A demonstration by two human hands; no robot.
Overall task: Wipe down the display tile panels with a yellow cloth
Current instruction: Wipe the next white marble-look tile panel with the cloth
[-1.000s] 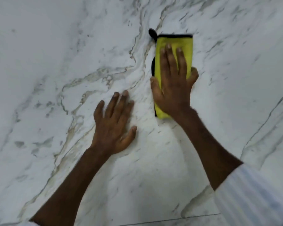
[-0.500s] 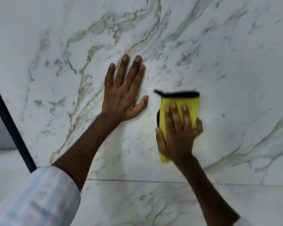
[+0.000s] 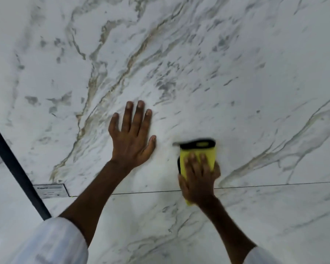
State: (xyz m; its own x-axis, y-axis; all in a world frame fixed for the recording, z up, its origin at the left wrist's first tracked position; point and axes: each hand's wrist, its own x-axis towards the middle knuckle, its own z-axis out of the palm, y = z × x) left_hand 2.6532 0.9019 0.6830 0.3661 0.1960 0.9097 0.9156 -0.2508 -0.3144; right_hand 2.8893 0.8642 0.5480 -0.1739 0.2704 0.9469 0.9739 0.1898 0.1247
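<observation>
We're mid-wipe on the marble-look tile panel [image 3: 208, 63], and we judge the job far from finished: nothing on the glossy surface tells wiped from unwiped, so we can't say how much is done. The seam [image 3: 151, 192] running across the lower half of the frame marks a second panel [image 3: 179, 235] below, and that one presumably needs its pass too.

Our right hand [image 3: 198, 180] sits right of center, low in the frame, pressed flat on the folded yellow cloth [image 3: 208, 152]. Its fingers [image 3: 191, 159] lie stretched over the cloth's middle, not curled round it: pinning, not gripping. The cloth's black-trimmed top edge pokes out above the fingertips, and a yellow corner shows below the heel of the hand, just past the seam. The hand and cloth look blurred.

Our left hand [image 3: 131, 141] is spread flat and empty on the panel, just left of the cloth, apart from it.

A dark frame bar [image 3: 13, 164] slants down the left edge, a small label [image 3: 50, 190] beside it.
</observation>
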